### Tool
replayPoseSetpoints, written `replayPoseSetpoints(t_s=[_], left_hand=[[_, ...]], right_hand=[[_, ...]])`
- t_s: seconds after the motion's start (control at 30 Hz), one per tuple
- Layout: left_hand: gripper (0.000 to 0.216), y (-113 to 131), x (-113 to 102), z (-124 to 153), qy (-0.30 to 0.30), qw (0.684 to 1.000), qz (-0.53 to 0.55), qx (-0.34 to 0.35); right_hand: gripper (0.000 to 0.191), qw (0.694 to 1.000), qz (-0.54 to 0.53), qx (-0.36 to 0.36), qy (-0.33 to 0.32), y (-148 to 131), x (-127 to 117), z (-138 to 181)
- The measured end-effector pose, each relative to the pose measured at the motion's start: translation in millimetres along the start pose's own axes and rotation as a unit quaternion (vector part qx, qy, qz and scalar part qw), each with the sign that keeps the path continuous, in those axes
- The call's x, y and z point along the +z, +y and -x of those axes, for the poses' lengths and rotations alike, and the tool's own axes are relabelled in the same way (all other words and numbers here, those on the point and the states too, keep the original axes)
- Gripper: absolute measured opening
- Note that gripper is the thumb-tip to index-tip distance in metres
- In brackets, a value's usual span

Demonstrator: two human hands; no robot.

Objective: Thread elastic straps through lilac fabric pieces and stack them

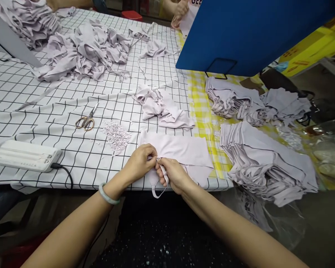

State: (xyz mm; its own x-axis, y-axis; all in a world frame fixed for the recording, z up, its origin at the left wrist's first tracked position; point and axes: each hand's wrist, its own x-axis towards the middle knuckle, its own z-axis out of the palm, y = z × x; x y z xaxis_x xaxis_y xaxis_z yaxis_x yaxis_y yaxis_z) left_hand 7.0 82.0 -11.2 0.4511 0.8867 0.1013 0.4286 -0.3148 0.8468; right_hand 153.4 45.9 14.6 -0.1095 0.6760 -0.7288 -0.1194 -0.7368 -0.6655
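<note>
A pale lilac-grey garment piece [181, 149] lies flat at the table's front edge, right under my hands. A narrow strap [155, 194] of the same cloth hangs from it in a loop below my fingers. My right hand [174, 174] is closed around the strap. My left hand [142, 160], with a bangle on the wrist, pinches at the strap's upper end, its fingertips meeting those of the right. A tiny pale part shows between the fingertips, too small to make out.
Left of my hands lie scissors [86, 118], a heap of small clippings [117, 137] and a white power bank [26, 155]. Crumpled garments [162, 106] lie ahead. Stacked pieces [268, 160] sit right, below a blue panel [240, 33]. Another person's hand [181, 9] shows behind.
</note>
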Motion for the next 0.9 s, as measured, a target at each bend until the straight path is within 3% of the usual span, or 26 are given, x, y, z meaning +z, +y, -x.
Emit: replayPoseSetpoints(t_s=[0.17, 0.23, 0.3, 0.37, 0.43, 0.47, 0.53, 0.6, 0.67, 0.73, 0.8, 0.9], left_hand=[[0.013, -2, 2, 4, 0.004, 0.999, -0.026, 0.020], [0.009, 0, -1, 13, -0.002, 0.995, -0.079, 0.061], [0.025, 3, -9, 23, -0.017, 0.983, -0.156, 0.100], [0.042, 5, -21, 30, -0.013, 0.970, -0.216, 0.114], [0.040, 6, -36, 27, 0.037, 0.963, -0.251, 0.094], [0.034, 5, -43, 21, 0.071, 0.958, -0.268, 0.071], [0.023, 2, -53, 4, 0.118, 0.945, -0.305, 0.014], [0.022, -1, -59, -16, 0.115, 0.934, -0.337, -0.034], [0.024, -2, -60, -31, 0.088, 0.929, -0.353, -0.066], [0.027, -3, -60, -40, 0.057, 0.928, -0.358, -0.090], [0.031, -3, -60, -45, 0.027, 0.927, -0.359, -0.106], [0.039, -1, -60, -51, -0.012, 0.923, -0.361, -0.133]], right_hand=[[0.023, 0.989, -0.086, 0.088, -0.080, 0, -7, 11], [0.028, 0.986, -0.111, 0.068, -0.100, 12, -10, 29], [0.034, 0.990, -0.105, 0.020, -0.096, 28, -18, 51], [0.037, 0.996, -0.053, -0.064, -0.031, 41, -33, 68], [0.037, 0.979, 0.051, -0.172, 0.094, 41, -59, 71], [0.036, 0.953, 0.116, -0.226, 0.163, 36, -76, 67], [0.030, 0.872, 0.252, -0.310, 0.284, 16, -110, 46], [0.025, 0.791, 0.352, -0.318, 0.386, -9, -140, 19], [0.020, 0.782, 0.412, -0.249, 0.396, -29, -159, -5], [0.016, 0.801, 0.428, -0.196, 0.368, -39, -167, -21], [0.013, 0.808, 0.426, -0.193, 0.359, -39, -170, -27], [0.014, 0.780, 0.442, -0.226, 0.380, -34, -173, -29]])
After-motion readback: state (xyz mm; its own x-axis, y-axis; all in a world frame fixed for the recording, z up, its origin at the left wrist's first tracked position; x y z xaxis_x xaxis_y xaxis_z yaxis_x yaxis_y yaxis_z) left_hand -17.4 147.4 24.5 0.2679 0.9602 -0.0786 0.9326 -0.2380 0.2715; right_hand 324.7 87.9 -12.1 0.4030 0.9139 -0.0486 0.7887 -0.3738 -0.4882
